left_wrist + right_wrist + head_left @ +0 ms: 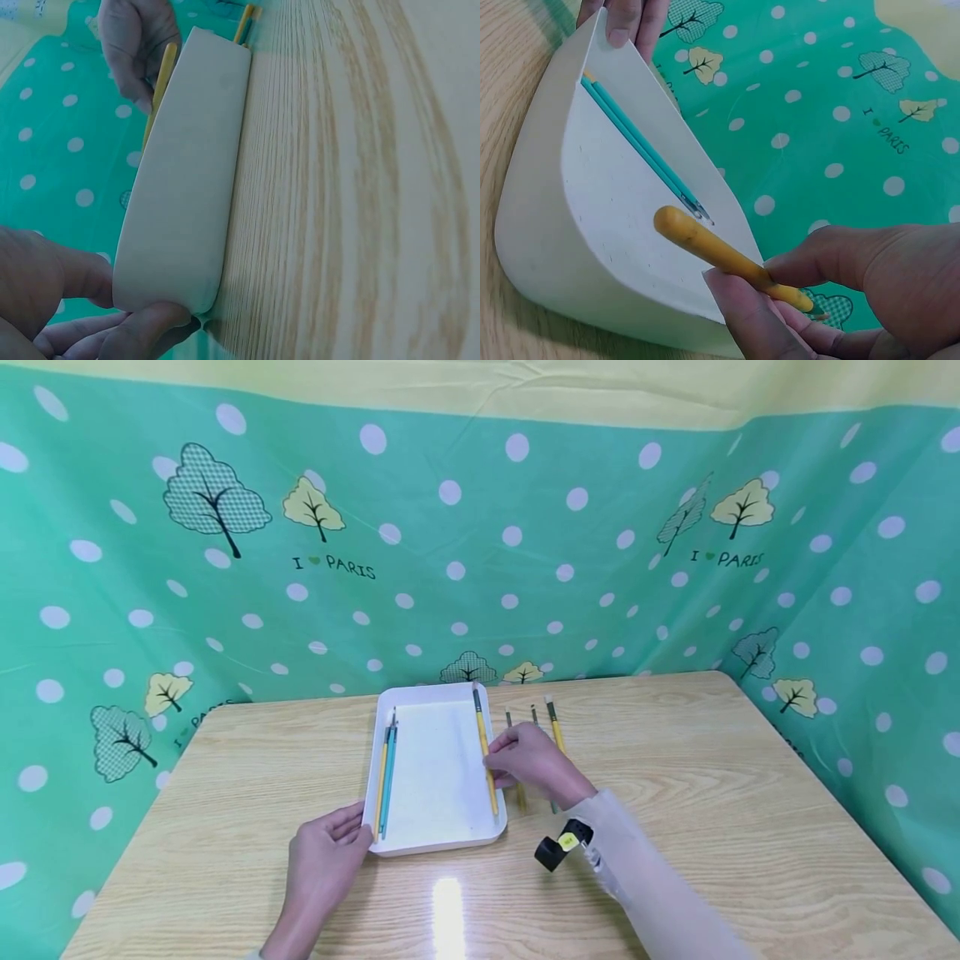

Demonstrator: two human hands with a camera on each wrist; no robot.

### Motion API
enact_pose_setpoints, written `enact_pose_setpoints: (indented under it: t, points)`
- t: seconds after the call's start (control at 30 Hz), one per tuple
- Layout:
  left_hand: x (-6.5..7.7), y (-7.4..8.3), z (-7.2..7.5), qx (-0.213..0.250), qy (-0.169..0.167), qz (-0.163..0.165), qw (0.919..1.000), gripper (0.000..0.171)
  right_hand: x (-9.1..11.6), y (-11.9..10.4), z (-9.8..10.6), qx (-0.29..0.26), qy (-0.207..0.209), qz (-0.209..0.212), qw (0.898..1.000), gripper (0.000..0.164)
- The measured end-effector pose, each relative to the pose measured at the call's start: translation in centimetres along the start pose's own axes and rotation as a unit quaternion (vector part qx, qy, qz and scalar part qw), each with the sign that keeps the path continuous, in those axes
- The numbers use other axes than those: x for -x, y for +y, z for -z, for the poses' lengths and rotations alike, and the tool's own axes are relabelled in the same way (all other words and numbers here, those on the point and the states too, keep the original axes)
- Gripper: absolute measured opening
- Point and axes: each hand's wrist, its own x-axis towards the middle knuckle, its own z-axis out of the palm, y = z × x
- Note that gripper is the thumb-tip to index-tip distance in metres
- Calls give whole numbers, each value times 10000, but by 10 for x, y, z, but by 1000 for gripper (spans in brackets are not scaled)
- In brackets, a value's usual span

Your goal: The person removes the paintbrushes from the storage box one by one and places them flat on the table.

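A white rectangular tray [435,760] stands on the table. My left hand [324,860] grips its near left corner, thumb [86,276] at the rim and fingers curled against the outer wall. Between thumb and fingers, my right hand [534,762] pinches a paintbrush with a yellow handle [716,251]. That brush is held above the tray along its right side, bristles pointing away from me. Inside the tray, by the left wall, lie teal-handled brushes [388,777] and a yellow-handled brush [381,789], side by side.
Right of the tray, partly hidden by my right hand, more brushes lie on the wooden table [712,810], among them a thick yellow one [555,724]. A green dotted curtain [480,543] hangs behind and at both sides. A black camera [555,850] sits at my right wrist.
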Motion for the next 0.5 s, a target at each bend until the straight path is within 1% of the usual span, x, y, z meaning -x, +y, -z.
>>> enact_pose_setpoints:
  t: [0.1, 0.3, 0.5]
  points:
    - [0, 0, 1, 35, -9, -21, 10000, 41, 1, 2, 5, 49, 103, -34, 9999, 12]
    - [0, 0, 1, 46, -6, -11, 10000, 41, 3, 6, 16, -25, 291, -86, 9995, 16]
    - [0, -2, 0, 19, 4, -32, 10000, 41, 4, 15, 28, 143, 337, -137, 9992, 17]
